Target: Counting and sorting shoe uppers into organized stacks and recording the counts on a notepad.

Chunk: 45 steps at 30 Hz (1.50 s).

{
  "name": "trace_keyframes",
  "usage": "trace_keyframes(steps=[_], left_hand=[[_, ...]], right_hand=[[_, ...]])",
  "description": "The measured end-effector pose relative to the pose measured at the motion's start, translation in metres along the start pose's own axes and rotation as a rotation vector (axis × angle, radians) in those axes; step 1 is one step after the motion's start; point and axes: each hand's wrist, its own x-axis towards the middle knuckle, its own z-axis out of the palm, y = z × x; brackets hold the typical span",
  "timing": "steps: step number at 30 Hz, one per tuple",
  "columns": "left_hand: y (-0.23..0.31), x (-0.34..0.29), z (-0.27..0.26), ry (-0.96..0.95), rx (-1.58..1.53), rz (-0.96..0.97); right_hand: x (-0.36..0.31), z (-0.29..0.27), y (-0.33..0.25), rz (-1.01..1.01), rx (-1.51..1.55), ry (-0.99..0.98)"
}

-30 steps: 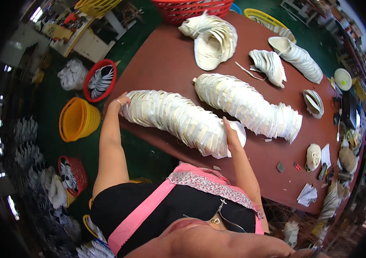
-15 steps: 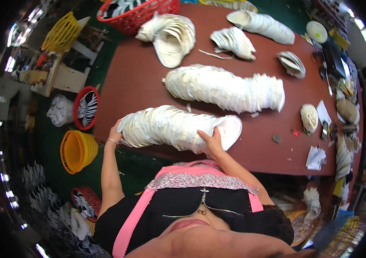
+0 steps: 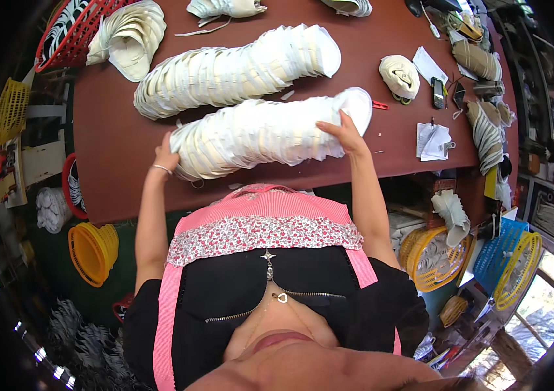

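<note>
A long stack of nested white shoe uppers [image 3: 251,138] lies along the near part of the table, with an oval, sole-shaped face at its right end. My left hand [image 3: 167,156] is closed round the left end, its fingers partly hidden by the layers. At the other end my right hand [image 3: 345,134] presses against the side near the oval face, thumb and fingers gripping it. Just beyond lies a second long stack of the same pieces [image 3: 231,73], which neither hand touches.
On the brown table [image 3: 111,156] are a fanned white stack [image 3: 130,42], a white bundle [image 3: 399,77], a red tool [image 3: 380,105], a phone [image 3: 438,92] and papers [image 3: 433,141]. Yellow baskets stand at the left [image 3: 93,253] and right [image 3: 433,257] of me.
The near stack has moved right along the table in both my hands, its oval end now close to the red tool. The view has also turned to the right.
</note>
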Motion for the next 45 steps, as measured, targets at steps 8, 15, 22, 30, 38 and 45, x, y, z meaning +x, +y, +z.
trace_keyframes(steps=[8,15,22,30,38,45], left_hand=[[0.117,-0.012,0.013,-0.219,-0.186,0.473],[0.167,-0.058,0.115,0.459,0.559,0.712],[0.144,-0.041,0.101,0.511,0.213,0.874],[-0.073,0.057,-0.021,0.21,-0.552,-0.037],[-0.04,0.033,-0.016,0.002,-0.208,-0.189],[-0.013,0.144,-0.111,0.518,-0.139,0.194]], right_hand=[[0.028,0.005,-0.004,0.044,-0.045,0.034],[0.004,0.002,0.021,0.0,-0.31,0.116],[0.004,0.027,0.019,-0.035,0.004,0.252],[0.031,0.033,0.031,0.008,-0.358,0.375],[0.015,0.009,0.041,0.062,-0.572,0.544],[0.104,0.011,-0.064,-0.424,-0.881,0.715]])
